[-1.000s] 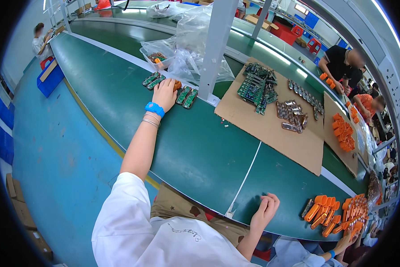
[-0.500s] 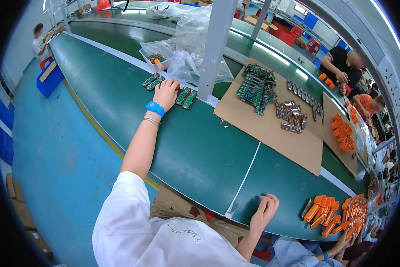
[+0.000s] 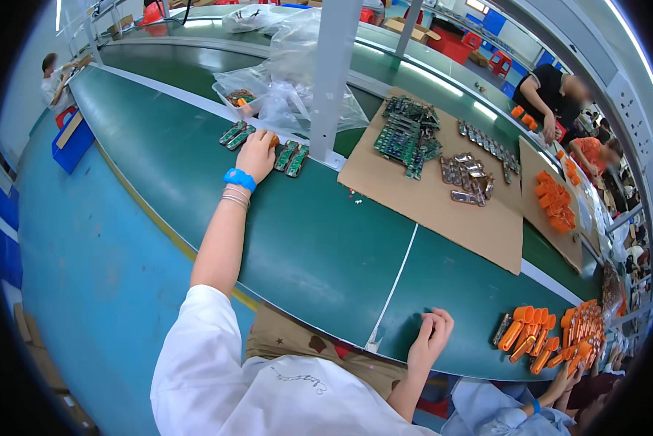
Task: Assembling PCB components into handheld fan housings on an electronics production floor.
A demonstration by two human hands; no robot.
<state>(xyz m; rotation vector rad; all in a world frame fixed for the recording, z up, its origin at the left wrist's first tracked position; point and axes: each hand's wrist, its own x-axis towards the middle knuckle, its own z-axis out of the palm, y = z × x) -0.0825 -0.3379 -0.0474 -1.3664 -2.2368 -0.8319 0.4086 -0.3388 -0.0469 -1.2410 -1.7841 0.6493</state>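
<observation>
My left hand [image 3: 257, 155], with a blue band on its wrist, is closed near the table's far edge. Its fingers curl round something mostly hidden; an orange bit [image 3: 274, 140] shows beside them. Narrow units with green circuit boards lie on both sides of it: a left group [image 3: 236, 135] and a right pair [image 3: 291, 158]. Over the near edge of the green table [image 3: 319, 240], my right hand [image 3: 430, 340] rests with loosely bent fingers, and nothing shows in it.
Cardboard [image 3: 384, 190] holds a pile of green circuit boards [image 3: 408, 136] and several metallic-looking casings [image 3: 468, 176]. Orange scoop-shaped parts [image 3: 530, 334] lie at the right, near a co-worker's hand [image 3: 563, 381]. A grey metal post [image 3: 331, 87] rises beside a plastic bag [image 3: 294, 54].
The whole view has shifted slightly, with the table things moving a little left and up in the picture. My left hand stays among the circuit-board units; my right hand's fingers have bent slightly differently.
</observation>
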